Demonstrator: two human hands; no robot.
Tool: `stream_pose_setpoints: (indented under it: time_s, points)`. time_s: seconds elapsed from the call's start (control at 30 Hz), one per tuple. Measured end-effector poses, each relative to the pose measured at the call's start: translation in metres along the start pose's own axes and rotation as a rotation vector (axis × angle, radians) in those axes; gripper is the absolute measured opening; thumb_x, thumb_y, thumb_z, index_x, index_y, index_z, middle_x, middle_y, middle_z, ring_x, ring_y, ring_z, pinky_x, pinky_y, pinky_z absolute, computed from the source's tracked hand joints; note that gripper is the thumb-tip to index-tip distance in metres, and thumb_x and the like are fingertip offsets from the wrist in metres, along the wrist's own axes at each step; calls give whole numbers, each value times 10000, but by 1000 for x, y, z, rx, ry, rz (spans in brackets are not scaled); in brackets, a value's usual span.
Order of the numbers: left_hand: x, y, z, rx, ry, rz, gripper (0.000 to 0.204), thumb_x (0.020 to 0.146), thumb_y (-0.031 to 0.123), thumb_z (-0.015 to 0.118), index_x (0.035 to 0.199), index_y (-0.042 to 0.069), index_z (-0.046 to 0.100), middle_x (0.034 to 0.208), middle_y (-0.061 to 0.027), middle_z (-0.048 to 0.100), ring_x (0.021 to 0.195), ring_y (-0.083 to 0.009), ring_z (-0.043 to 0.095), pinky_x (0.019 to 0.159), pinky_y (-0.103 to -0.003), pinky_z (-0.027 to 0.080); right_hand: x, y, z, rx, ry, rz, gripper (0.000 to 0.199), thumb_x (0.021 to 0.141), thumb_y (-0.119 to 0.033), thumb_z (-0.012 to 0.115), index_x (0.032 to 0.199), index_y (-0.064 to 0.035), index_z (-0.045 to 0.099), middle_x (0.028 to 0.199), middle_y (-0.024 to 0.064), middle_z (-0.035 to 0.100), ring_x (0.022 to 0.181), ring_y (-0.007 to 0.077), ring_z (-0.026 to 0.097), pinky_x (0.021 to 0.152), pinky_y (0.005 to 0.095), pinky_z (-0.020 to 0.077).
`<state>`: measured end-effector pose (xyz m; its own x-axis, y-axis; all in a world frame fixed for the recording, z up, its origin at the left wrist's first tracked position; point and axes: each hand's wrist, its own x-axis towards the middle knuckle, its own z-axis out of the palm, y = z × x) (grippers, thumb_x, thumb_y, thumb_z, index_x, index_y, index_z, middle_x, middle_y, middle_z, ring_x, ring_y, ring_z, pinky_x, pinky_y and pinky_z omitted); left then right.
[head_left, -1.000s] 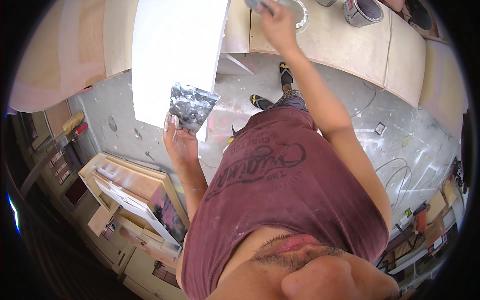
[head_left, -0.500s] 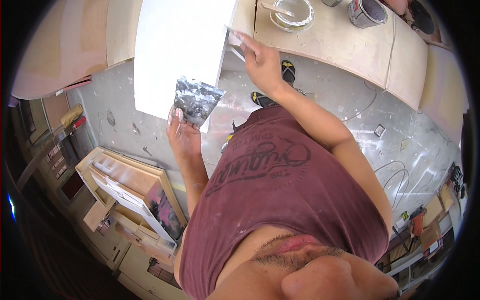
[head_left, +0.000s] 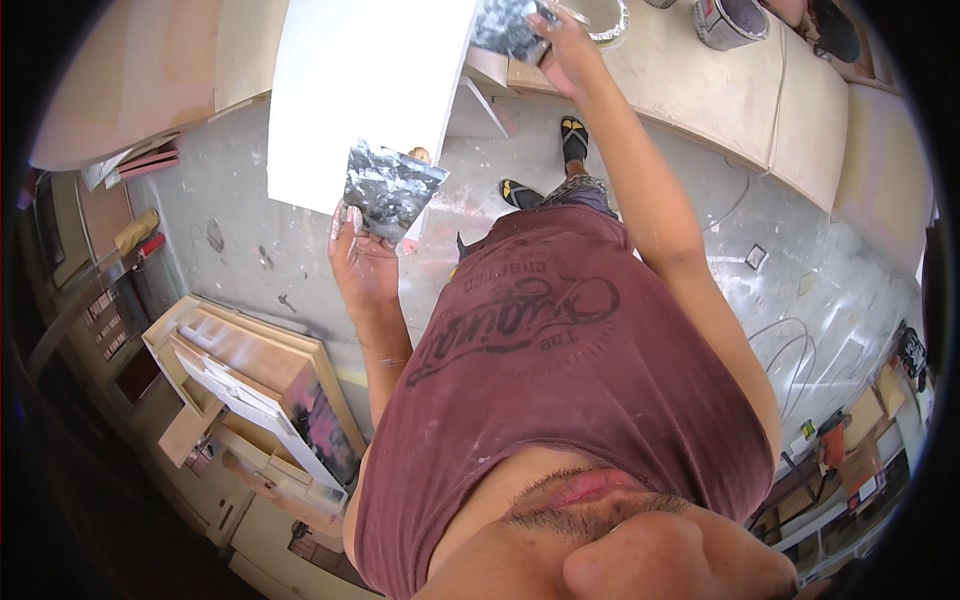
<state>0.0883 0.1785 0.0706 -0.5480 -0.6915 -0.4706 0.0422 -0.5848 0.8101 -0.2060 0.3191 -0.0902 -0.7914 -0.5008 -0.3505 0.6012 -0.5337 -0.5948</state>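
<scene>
A smeared metal scraper plate [head_left: 388, 190] is held in the left hand [head_left: 362, 262], whose fingers are closed around the lower edge of the plate. The plate is seen just below the white panel [head_left: 365, 90], and its upper edge overlaps the lower corner of this panel. A second smeared scraper [head_left: 510, 28] is gripped in the right hand [head_left: 570, 50], which is raised at the right upper edge of the white panel; the blade is touching or almost touching that edge, and it cannot be told which. The white panel is standing tilted, above the grey floor [head_left: 250, 240] spotted with paint. To the right of the panel, a pale wooden surface [head_left: 700, 90] is seen, and a round tin [head_left: 605, 18] and a paint can [head_left: 728, 22] are placed on it. Below the panel, two feet in dark sandals [head_left: 572, 135] are seen on the floor. Well to the lower left of the panel, a stack of wooden frames and boards [head_left: 250, 380] is lying.
</scene>
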Motion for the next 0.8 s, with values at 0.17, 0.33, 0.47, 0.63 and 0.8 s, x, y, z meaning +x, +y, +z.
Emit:
stream_pose_setpoints:
  time_s: [0.17,0.33,0.47,0.63,0.8]
  points:
    - [6,-7,-26,-88,-52,6,224,939,175,538,1127,57,561,1016,-63,655,850,-155,632,679,-290,506,-60,-30,24,-748,133,-279,283,886,-115,629,1133,22,617,900,101,675,899,178,634,814,309,485]
    - [15,-17,-33,-142,-79,21,209,942,180,529,1109,58,564,1031,-70,651,903,-167,634,721,-291,515,-77,-75,99,-1787,-56,-575,204,858,-111,569,1008,1,650,820,137,693,880,241,675,704,399,524]
    - [18,-25,-35,-171,-58,41,226,944,194,517,1116,55,562,1046,-81,647,933,-179,630,734,-308,515,-81,-48,116,-2278,-372,-667,235,825,-133,607,1009,11,634,805,133,684,900,289,665,679,402,525]
    - [19,-32,-49,-246,-12,58,218,936,195,523,1095,55,578,1040,-80,650,931,-177,629,753,-308,513,-124,-23,118,-2175,-551,-666,175,802,-133,600,942,-41,650,797,215,662,893,397,642,720,477,523]
    - [12,-31,-27,-265,140,60,191,941,195,523,1052,54,588,988,-69,647,835,-162,622,686,-271,498,-46,-107,87,-1980,-216,-636,280,819,-89,545,1079,-82,651,882,201,672,827,326,669,712,447,527]
